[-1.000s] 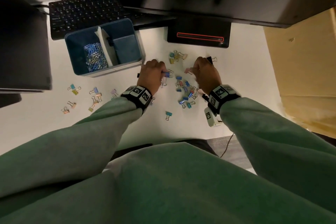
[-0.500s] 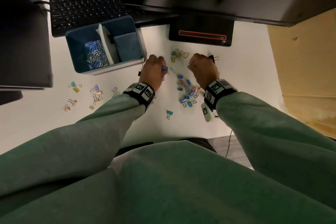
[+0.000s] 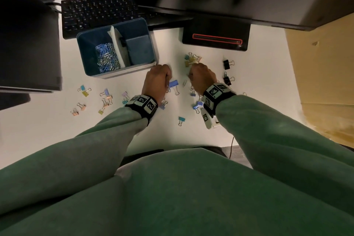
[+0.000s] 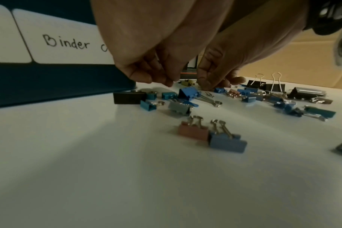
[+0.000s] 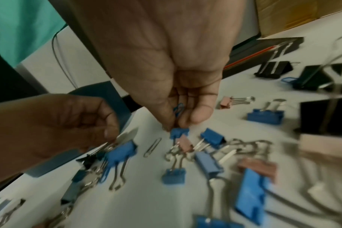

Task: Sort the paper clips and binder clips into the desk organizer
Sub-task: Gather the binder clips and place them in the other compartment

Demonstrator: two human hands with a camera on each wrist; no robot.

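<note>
A blue desk organizer (image 3: 90,67) stands at the back left. Its left compartment holds paper clips (image 3: 107,57); a front label reads "Binder" (image 4: 66,43). Binder clips (image 3: 197,105) in several colours lie loose on the white desk. My left hand (image 3: 166,80) is curled beside a blue binder clip (image 3: 173,84) and pinches silver paper clips (image 5: 105,148). My right hand (image 5: 176,125) grips a blue paper clip (image 5: 178,108), its fingertips (image 5: 185,121) touching a small blue binder clip (image 5: 179,133). One silver paper clip (image 5: 152,147) lies on the desk between the hands.
A black keyboard (image 3: 99,13) lies behind the organizer, and a monitor base (image 3: 216,36) behind the clips. A dark block (image 3: 28,53) borders the left and a cardboard box (image 3: 325,74) the right. More binder clips (image 3: 92,99) lie at the left, black ones (image 3: 228,63) at the right.
My right hand has shifted left toward the left hand, uncovering black binder clips on its right. The left hand has barely moved.
</note>
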